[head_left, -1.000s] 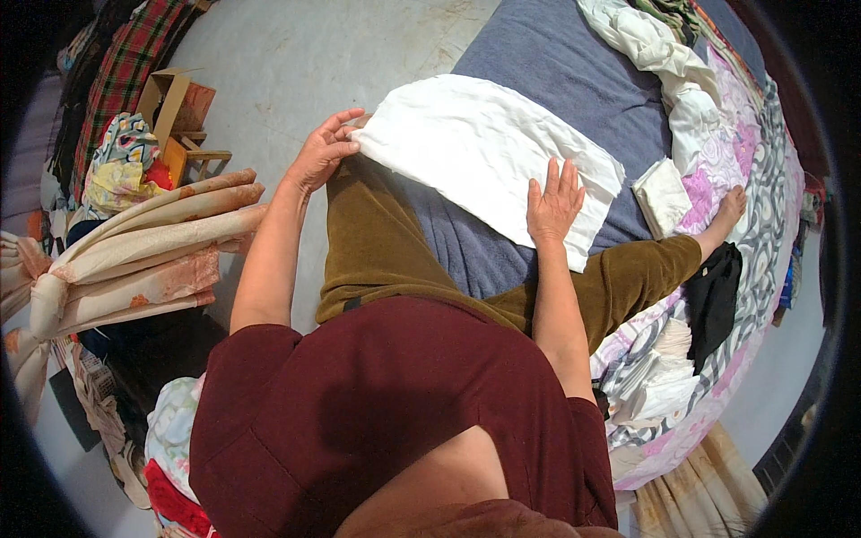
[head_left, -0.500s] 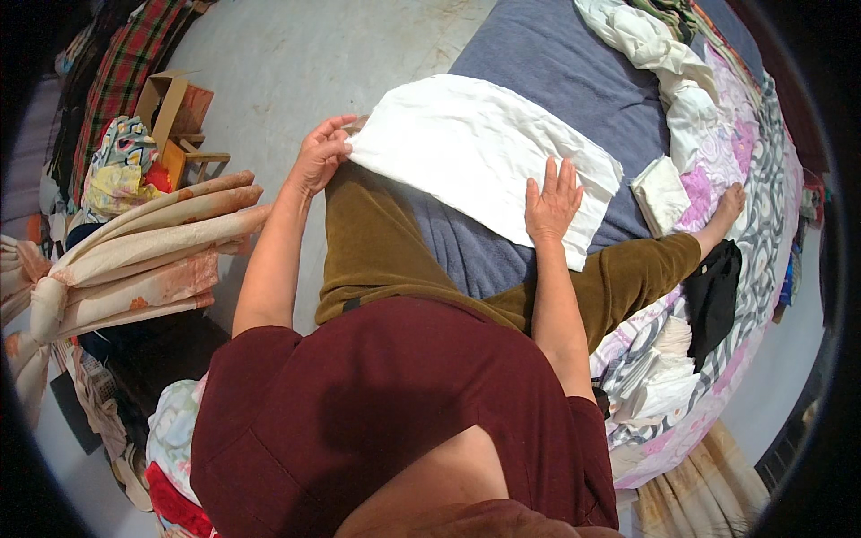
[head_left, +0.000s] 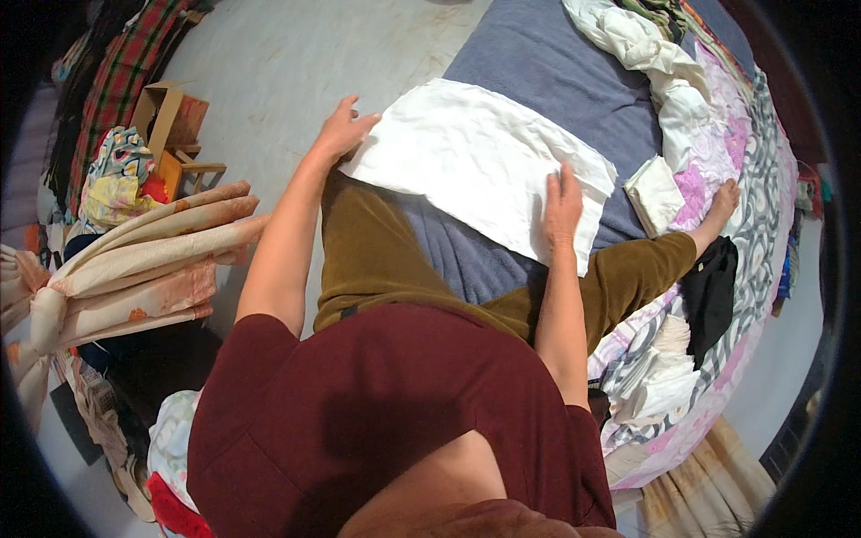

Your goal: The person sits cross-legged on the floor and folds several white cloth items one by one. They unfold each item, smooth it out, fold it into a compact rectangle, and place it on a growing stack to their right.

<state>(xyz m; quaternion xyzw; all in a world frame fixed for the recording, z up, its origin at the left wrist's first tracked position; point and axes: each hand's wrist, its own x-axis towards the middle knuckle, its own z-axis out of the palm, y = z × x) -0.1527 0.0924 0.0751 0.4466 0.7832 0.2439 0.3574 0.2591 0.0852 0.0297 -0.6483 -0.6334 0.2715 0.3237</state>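
Note:
A white cloth, folded into a long shape with some wrinkles, lies across the grey-blue bed cover in front of me. At its left end my left hand hovers by the edge with fingers apart, holding nothing I can see. My right hand rests edge-down on the right part of the cloth, fingers stretched out. A smaller folded white cloth sits to the right, beside my foot.
Crumpled white fabric lies at the far right over a patterned sheet. Black cloth and a white stack are near my right leg. A knotted curtain, cardboard box and wooden stool stand left.
My left hand has let go of the cloth's left edge and its fingers have spread. My right hand has turned from palm-flat onto its side and shifted slightly lower.

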